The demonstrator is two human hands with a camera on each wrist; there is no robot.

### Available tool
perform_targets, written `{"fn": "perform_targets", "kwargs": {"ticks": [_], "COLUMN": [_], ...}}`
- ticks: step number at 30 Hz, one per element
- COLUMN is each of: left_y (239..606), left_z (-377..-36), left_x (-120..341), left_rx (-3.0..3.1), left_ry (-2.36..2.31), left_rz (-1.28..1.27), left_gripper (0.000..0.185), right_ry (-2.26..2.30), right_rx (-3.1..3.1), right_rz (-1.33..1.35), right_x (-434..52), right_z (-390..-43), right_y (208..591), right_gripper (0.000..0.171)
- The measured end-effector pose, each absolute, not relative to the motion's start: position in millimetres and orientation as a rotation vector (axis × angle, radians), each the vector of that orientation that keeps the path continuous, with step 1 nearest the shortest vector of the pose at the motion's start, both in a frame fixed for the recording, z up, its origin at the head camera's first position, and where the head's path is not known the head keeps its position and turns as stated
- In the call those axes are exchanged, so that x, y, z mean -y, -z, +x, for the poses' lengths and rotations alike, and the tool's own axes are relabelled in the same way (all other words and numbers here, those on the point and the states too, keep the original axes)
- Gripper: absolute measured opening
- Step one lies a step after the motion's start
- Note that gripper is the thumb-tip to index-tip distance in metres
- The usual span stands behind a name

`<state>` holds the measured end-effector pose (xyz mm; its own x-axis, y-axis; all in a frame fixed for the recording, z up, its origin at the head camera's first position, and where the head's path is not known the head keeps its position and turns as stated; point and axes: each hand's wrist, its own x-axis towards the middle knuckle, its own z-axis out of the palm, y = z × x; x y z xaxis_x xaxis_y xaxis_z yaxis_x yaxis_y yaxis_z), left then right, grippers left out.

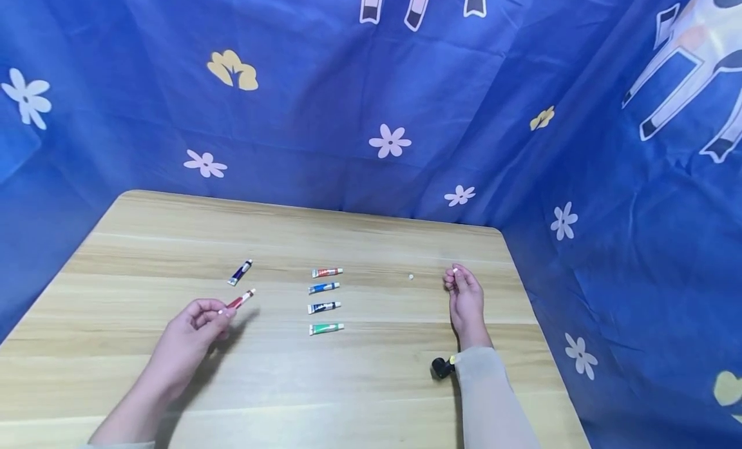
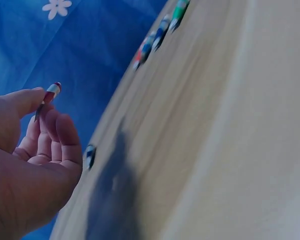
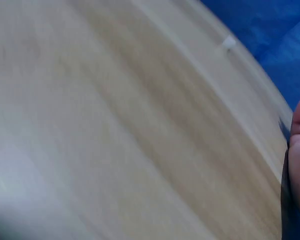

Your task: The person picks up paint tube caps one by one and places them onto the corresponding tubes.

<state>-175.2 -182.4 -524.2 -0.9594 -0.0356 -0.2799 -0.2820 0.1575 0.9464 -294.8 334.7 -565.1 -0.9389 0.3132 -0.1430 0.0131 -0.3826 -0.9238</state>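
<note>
Makeshift home craft corner: wooden table [image 1: 371,384] boxed in by blue flower-print cloth [image 1: 324,101], small paint tubes [image 1: 324,299] laid out.

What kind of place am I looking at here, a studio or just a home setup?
Likely a makeshift home craft corner, not a studio: a small wooden table hemmed in by a blue flowered cloth hung as a backdrop, with little paint tubes laid in a row and one in the left hand.
</note>
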Motion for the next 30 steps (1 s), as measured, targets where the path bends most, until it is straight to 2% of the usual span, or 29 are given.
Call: {"fn": "perform_targets", "kwargs": {"ticks": [6,11,20,30], "left_y": [525,524,518,509], "left_z": [-162,-165,-168,-170], "left_x": [168,160,145,129], "left_rx": [-2.166,-2.179,-2.068,-2.036], "left_ry": [-1.965,-2.002,-2.144,-2.195], "left_rz": [-0.356,-0.371,-0.346,-0.307], "left_gripper": [0.02,0.019,0.016,0.013], "right_ry": [-2.671,-2.802,-2.923,-2.892], "right_rx": [1.144,0.844,0.672,0.586], "right_rz": [-0.519,-0.523,-0.332,-0.323], "right_x": [-335,-325,-288,-256], "right_z": [-282,-269,-243,-220], "right_y": [561,553,532,501], "right_gripper": [0.042,0.051,0.023,0.019]}}
